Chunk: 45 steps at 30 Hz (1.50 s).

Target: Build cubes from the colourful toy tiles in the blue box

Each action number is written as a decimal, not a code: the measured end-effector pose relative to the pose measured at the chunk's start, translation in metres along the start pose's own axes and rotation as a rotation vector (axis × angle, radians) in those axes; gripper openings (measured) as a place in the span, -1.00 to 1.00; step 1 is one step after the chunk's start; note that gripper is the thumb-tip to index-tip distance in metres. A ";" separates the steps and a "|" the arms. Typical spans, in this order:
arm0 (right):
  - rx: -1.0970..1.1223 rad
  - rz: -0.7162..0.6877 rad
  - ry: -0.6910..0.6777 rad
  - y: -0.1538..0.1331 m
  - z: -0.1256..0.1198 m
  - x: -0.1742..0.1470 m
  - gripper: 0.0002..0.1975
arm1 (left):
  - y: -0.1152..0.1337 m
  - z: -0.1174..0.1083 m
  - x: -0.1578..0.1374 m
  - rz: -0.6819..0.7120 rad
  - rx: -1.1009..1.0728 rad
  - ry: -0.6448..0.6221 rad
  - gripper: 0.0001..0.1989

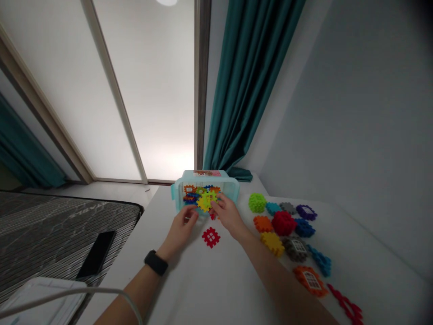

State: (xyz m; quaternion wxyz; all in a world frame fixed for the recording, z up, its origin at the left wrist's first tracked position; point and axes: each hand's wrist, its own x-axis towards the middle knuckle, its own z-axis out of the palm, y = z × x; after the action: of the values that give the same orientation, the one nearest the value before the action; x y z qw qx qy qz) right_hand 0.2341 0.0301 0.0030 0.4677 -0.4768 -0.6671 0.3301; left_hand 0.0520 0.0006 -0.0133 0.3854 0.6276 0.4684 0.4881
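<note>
A yellow waffle block [203,203] and a lime-green waffle block [212,196] overlap in front of the bin's opening. My right hand [227,212] pinches them at their right edge between thumb and fingers. To their left is my left hand [182,224], wearing a black watch; its fingers are curved with a gap to the thumb, and it holds nothing I can see. A light-blue plastic bin [233,185] lies on its side, opening towards me, with several coloured waffle blocks inside. On the table below the hands lies a red waffle block with a window pattern [211,237].
Several waffle blocks and joined pieces stand on the right of the white table [203,289], among them a lime-green one [257,203] and a red one [283,223]. A phone [96,255] lies on the dark striped surface at left. A pale cable [101,290] crosses the lower left.
</note>
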 end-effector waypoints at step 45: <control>0.195 -0.054 -0.017 -0.019 -0.028 -0.095 -0.80 | 0.013 0.015 -0.030 0.833 0.553 0.021 -0.83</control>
State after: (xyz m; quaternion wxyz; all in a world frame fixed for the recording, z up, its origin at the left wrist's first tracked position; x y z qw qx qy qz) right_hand 0.2649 -0.0658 0.0000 0.5150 -0.4079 -0.6484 0.3847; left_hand 0.0667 -0.0324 -0.0117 -0.0279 0.8350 0.2938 0.4644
